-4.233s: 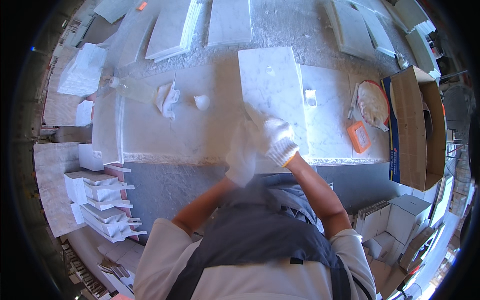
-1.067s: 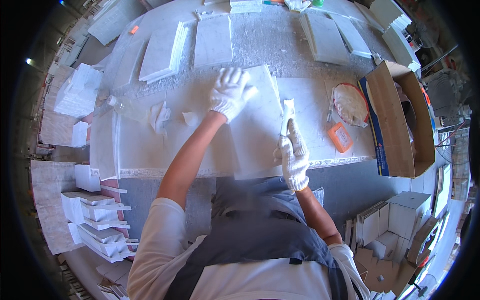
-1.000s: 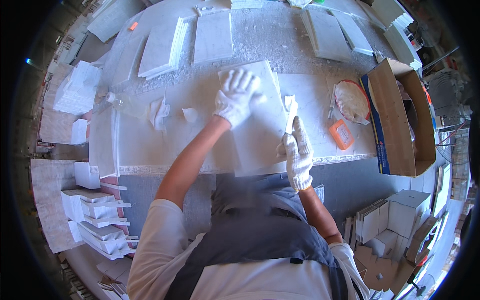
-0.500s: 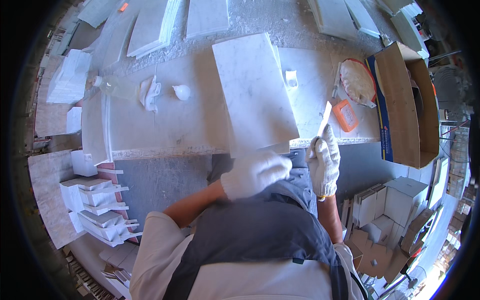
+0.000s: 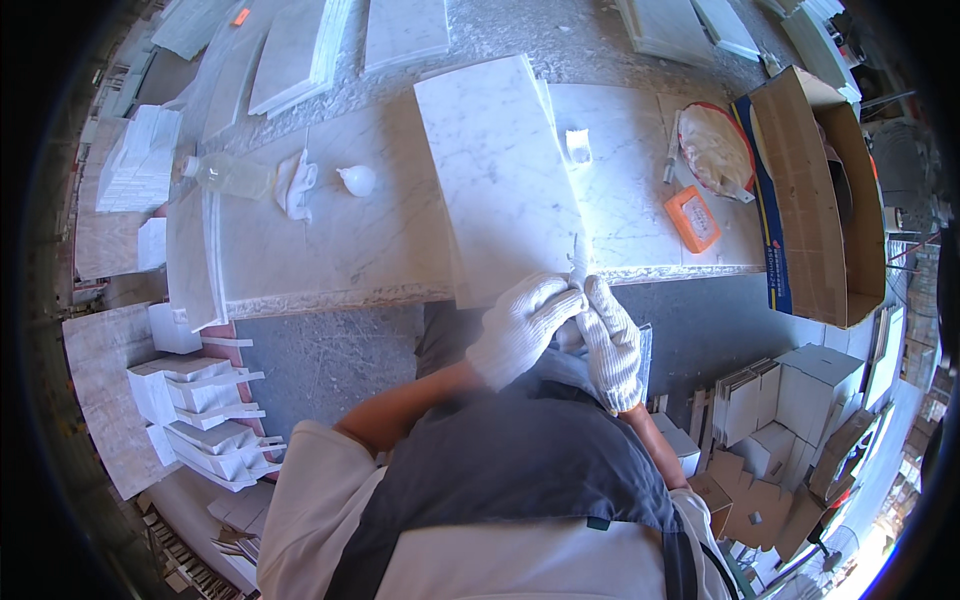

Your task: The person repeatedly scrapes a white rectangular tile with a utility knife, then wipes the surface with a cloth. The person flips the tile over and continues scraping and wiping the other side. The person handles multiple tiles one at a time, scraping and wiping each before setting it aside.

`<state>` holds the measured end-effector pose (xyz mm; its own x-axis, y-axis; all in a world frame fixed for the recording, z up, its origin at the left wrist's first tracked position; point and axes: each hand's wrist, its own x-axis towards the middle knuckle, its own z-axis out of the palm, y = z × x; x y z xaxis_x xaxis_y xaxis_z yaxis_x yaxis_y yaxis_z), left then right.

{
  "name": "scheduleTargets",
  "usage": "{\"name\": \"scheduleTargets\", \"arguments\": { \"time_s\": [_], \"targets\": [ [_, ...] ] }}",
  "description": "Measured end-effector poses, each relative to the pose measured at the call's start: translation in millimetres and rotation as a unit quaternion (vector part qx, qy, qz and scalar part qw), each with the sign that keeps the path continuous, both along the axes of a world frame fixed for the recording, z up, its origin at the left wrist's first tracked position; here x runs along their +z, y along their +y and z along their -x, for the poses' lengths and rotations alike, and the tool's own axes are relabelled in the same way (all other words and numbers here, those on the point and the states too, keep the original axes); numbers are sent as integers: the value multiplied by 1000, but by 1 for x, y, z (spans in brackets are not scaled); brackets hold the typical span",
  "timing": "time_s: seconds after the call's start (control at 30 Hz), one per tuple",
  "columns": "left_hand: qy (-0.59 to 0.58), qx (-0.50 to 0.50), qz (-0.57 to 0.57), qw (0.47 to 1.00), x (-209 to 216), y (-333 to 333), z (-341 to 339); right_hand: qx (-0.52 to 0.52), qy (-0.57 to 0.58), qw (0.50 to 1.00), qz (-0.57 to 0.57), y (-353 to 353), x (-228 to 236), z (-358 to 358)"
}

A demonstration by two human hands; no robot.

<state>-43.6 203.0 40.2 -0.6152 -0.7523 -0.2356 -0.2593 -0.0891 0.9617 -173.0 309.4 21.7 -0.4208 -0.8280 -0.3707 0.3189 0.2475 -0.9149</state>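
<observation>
My two white-gloved hands meet just in front of the table's near edge. My right hand [image 5: 610, 340] grips a thin pale blade-like tool [image 5: 578, 256] that points up over the edge. My left hand [image 5: 520, 325] is curled against the right one, its fingertips pinching the base of the same tool. Directly beyond the hands lies a large white marble slab [image 5: 498, 175], flat on the marble worktable [image 5: 350, 235] and slightly overhanging its front edge. Neither hand touches the slab.
On the table stand a plastic bottle [image 5: 225, 175], a white rag [image 5: 297, 185], a small white lump [image 5: 357, 180], an orange box [image 5: 692, 218] and a red-rimmed dish [image 5: 715, 150]. An open cardboard box [image 5: 820, 200] is at the right. Stacked tile pieces [image 5: 195, 400] sit at the lower left.
My left hand came off the slab, pulled back to my body, then moved right to join my right hand on the thin tool. The right hand stayed near the table's front edge.
</observation>
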Motion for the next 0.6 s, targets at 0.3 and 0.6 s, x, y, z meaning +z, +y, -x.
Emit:
{"name": "scheduleTargets", "arguments": {
  "time_s": [0.3, 0.6],
  "targets": [
    [30, 22, -286, 958, 12, -6, 14, -142, 151, 977, 49, 8, -14, 84],
    [-37, -77, -221, 972, 6, 3, 25, -192, 641, 727, -155, -32, 6, 221]
  ]
}}
